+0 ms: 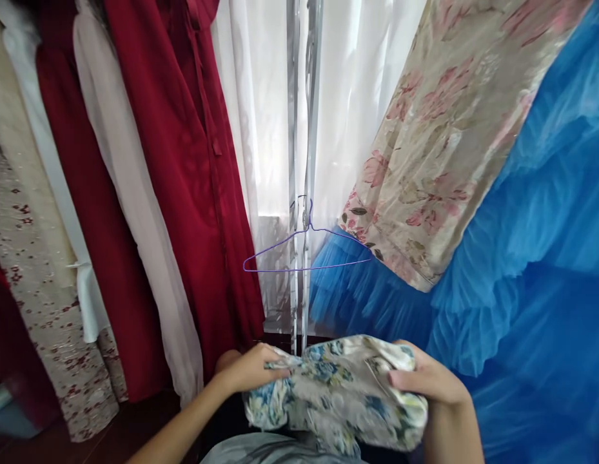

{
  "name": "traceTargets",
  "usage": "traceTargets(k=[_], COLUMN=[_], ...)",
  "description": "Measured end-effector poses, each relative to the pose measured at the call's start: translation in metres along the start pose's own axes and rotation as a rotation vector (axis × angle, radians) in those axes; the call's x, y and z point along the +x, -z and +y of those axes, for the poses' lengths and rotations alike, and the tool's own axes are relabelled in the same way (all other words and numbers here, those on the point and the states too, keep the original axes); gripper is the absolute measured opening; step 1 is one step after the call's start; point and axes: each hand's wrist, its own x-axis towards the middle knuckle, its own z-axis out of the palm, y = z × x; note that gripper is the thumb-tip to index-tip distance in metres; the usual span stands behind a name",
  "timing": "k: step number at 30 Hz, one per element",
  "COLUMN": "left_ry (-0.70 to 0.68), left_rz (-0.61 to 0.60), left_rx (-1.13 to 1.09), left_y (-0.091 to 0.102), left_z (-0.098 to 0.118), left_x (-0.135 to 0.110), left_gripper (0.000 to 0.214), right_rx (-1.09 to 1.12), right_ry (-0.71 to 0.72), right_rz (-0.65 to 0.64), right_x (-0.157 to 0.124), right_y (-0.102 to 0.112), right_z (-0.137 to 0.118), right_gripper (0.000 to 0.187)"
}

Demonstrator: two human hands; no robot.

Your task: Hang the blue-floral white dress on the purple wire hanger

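Note:
I hold a bunched garment of pale cloth with blue flowers (342, 393) low in the middle of the view. My left hand (253, 368) pinches its left edge with fingers closed. My right hand (427, 379) grips its right upper edge, fingers curled over the cloth. A thin purple wire hanger (306, 254) hangs bare above the garment, on a shiny metal rack pole (299, 129).
Dark red dresses (183, 161), pale pink and beige garments hang at the left. A pink-flowered beige dress (439, 142) and a big blue tulle dress (536, 290) hang at the right. White curtains (260, 96) cover the window behind.

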Motion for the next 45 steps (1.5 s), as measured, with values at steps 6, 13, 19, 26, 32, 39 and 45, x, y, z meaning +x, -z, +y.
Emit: traceTargets(k=[6, 13, 19, 26, 32, 39, 45], left_ry=[0.022, -0.007, 0.082, 0.201, 0.422, 0.422, 0.314], left_rz=[0.255, 0.349, 0.543, 0.376, 0.154, 0.39, 0.44], left_rx=[0.065, 0.255, 0.183, 0.531, 0.806, 1.091, 1.171], left_y=[0.082, 0.13, 0.174, 0.199, 0.185, 0.185, 0.201], left_z=[0.001, 0.01, 0.013, 0.031, 0.033, 0.055, 0.07], left_x=[-0.009, -0.005, 0.031, 0.051, 0.054, 0.058, 0.05], left_gripper=[0.028, 0.024, 0.031, 0.03, 0.046, 0.046, 0.044], right_rx=[-0.391, -0.616, -0.71, -0.802, -0.828, -0.82, -0.721], right_ry=[0.307, 0.31, 0.361, 0.316, 0.304, 0.369, 0.374], right_rz=[0.332, 0.48, 0.413, 0.36, 0.333, 0.308, 0.314], right_x=[0.099, 0.18, 0.185, 0.159, 0.147, 0.142, 0.146], right_y=[0.005, 0.05, 0.046, 0.035, 0.026, 0.013, 0.001], right_z=[-0.039, -0.022, 0.007, 0.003, 0.0, -0.006, -0.009], right_gripper=[0.02, 0.053, 0.032, 0.042, 0.04, 0.033, 0.014])
